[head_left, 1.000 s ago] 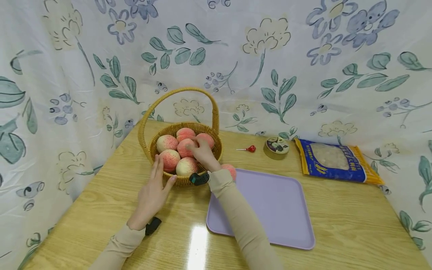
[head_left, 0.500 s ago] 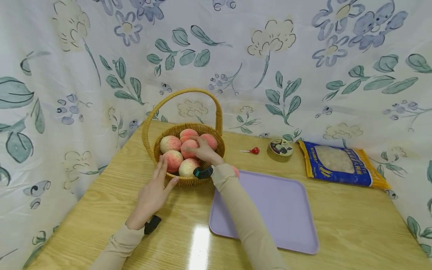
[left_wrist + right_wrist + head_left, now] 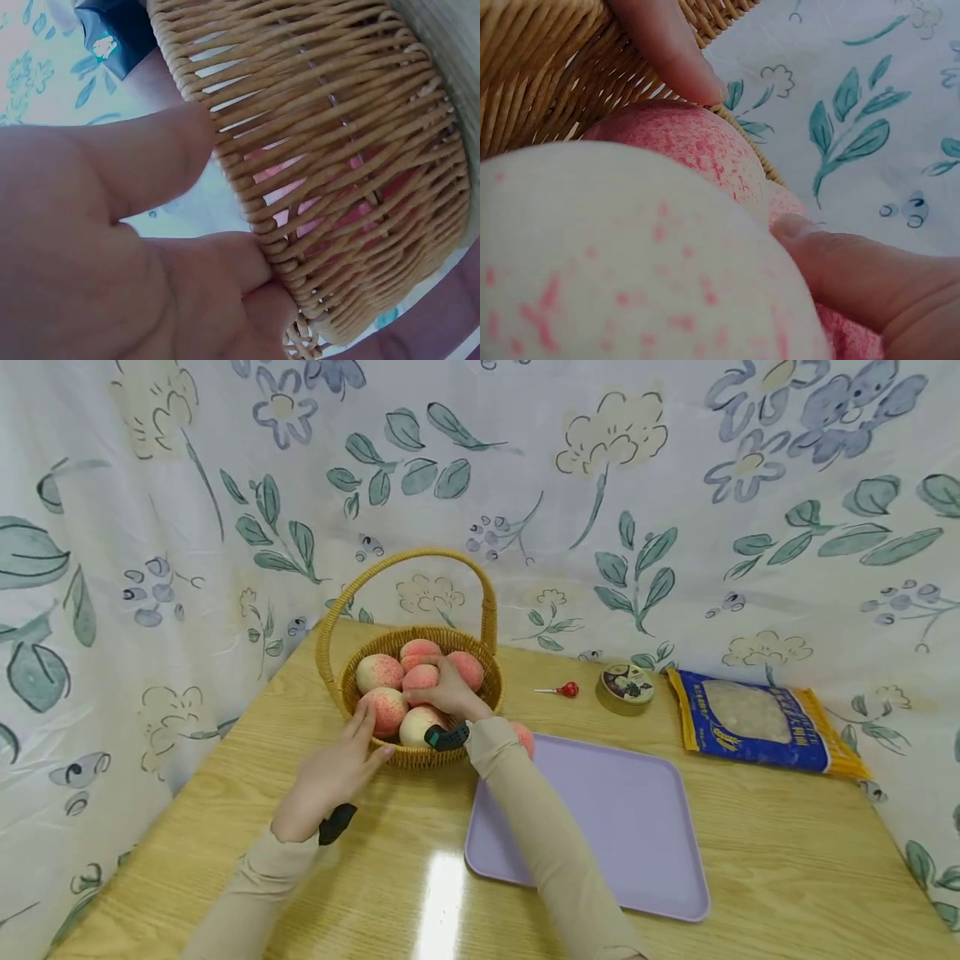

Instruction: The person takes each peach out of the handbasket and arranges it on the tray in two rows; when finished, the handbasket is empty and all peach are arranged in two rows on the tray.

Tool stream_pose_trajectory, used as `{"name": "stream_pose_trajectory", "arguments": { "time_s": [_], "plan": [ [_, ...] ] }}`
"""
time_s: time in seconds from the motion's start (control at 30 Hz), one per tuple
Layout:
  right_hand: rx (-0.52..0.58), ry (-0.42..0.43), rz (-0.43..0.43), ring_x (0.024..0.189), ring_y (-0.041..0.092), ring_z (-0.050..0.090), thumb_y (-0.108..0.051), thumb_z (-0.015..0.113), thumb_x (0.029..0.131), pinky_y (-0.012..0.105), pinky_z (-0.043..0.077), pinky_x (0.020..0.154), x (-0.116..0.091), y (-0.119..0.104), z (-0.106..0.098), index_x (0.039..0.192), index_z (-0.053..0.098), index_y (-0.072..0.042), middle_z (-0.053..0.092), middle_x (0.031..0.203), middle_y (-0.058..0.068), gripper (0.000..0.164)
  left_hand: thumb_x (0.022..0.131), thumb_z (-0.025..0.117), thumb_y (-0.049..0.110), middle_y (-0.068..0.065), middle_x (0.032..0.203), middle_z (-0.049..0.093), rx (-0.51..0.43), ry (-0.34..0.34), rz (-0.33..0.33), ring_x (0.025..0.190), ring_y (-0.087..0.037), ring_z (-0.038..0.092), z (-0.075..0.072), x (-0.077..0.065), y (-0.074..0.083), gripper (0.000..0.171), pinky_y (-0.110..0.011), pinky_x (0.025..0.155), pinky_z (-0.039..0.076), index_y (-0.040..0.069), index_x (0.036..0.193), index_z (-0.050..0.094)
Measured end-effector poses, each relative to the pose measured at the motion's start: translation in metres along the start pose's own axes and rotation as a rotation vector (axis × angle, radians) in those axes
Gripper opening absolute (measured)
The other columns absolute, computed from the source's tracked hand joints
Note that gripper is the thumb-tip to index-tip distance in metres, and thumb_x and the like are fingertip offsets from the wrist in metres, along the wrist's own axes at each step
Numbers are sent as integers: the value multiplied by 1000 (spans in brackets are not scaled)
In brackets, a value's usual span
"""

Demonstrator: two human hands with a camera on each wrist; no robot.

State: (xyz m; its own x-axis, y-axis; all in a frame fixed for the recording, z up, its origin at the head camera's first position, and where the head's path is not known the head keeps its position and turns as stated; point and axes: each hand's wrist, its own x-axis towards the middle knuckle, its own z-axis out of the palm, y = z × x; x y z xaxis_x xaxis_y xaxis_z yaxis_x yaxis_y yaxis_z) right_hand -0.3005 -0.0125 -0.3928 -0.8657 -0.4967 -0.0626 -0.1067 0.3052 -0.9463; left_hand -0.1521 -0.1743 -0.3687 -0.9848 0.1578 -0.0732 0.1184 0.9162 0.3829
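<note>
A wicker basket [image 3: 420, 758] with a tall arched handle holds several pink-and-cream peaches. In the head view my right hand [image 3: 453, 693] reaches over the basket's right side and grips the pink peach [image 3: 420, 677] in the middle, thumb in front and fingers behind. The cream front peach [image 3: 615, 247] fills much of the right wrist view, beside my right thumb. My left hand [image 3: 326, 781] rests at the basket's front-left rim; its fingers touch the left front peach [image 3: 387, 713]. The left wrist view shows my left thumb against the woven rim [image 3: 225, 150].
To the right of the basket lies a lilac tray [image 3: 607, 827], with one more peach [image 3: 524, 739] by its back left corner, partly behind my right sleeve. Farther back are a red lollipop [image 3: 567, 690], a round tin [image 3: 626, 689] and a blue-and-yellow food packet [image 3: 757, 718].
The head view has shifted slightly. My right fingers have closed farther round the middle peach, which stays in the basket. My left hand has stayed at the rim, its wrist turned a little.
</note>
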Motion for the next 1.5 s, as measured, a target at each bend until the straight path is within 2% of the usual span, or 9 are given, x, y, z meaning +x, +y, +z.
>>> {"name": "stream_pose_trajectory", "arguments": {
  "time_s": [0.27,0.4,0.57,0.7,0.83,1.0,1.1,1.23,1.5],
  "plan": [
    [253,75,101,138,29,40,-32,65,92,45,39,109,-6,-3,-6,151,24,-13,30,154,12,74,103,41,40,-25,160,9,19,-39,-18,97,-47,64,2,3,7,71,-34,50,42,-6,152,17],
    [362,77,83,134,30,44,-30,62,94,43,42,107,-7,-4,-10,149,26,-10,35,150,13,69,103,41,41,-24,160,10,23,-27,-19,97,-47,64,3,4,9,71,-35,50,43,-5,152,17],
    [515,20,42,126,30,52,-28,54,99,35,52,90,-11,-1,-17,149,31,-9,44,145,16,59,103,41,41,-25,160,10,15,-14,-11,97,-45,65,4,5,10,73,-34,49,43,-4,153,13],
    [738,-13,33,125,35,50,-26,48,102,36,56,78,-20,-1,-30,150,29,-8,44,142,16,54,103,41,40,-25,161,7,-11,-11,-17,75,-36,66,6,4,7,74,-32,45,38,-3,154,9],
    [902,-19,26,133,38,40,-25,42,103,47,51,94,-29,-2,-47,154,19,-10,41,138,12,57,103,41,40,-24,161,7,-10,-2,-24,62,-29,61,6,3,4,74,-32,44,37,-3,154,9],
    [918,-46,18,141,38,31,-22,33,106,59,30,110,-38,0,-65,153,24,-9,34,149,19,50,103,41,40,-25,161,7,-8,-3,-32,61,-28,60,3,2,1,74,-32,45,37,-2,154,9],
    [885,-70,14,140,34,34,-23,31,106,54,41,105,-44,1,-74,152,26,-6,31,153,19,49,103,41,40,-25,161,7,-6,-7,-38,75,-36,65,2,1,1,74,-32,46,38,-3,154,9],
    [876,-59,22,125,25,45,-27,35,105,42,50,96,-56,5,-87,150,29,-8,43,139,9,49,103,41,40,-25,161,8,-6,-12,-38,94,-44,65,2,1,2,74,-33,47,39,-3,154,10],
    [782,-3,-28,111,20,51,-37,36,103,40,51,91,-88,21,-125,142,36,-13,48,124,4,46,103,41,40,-25,161,6,-20,-23,-33,94,-46,64,2,1,2,73,-33,48,39,-2,154,8]
  ]
}}
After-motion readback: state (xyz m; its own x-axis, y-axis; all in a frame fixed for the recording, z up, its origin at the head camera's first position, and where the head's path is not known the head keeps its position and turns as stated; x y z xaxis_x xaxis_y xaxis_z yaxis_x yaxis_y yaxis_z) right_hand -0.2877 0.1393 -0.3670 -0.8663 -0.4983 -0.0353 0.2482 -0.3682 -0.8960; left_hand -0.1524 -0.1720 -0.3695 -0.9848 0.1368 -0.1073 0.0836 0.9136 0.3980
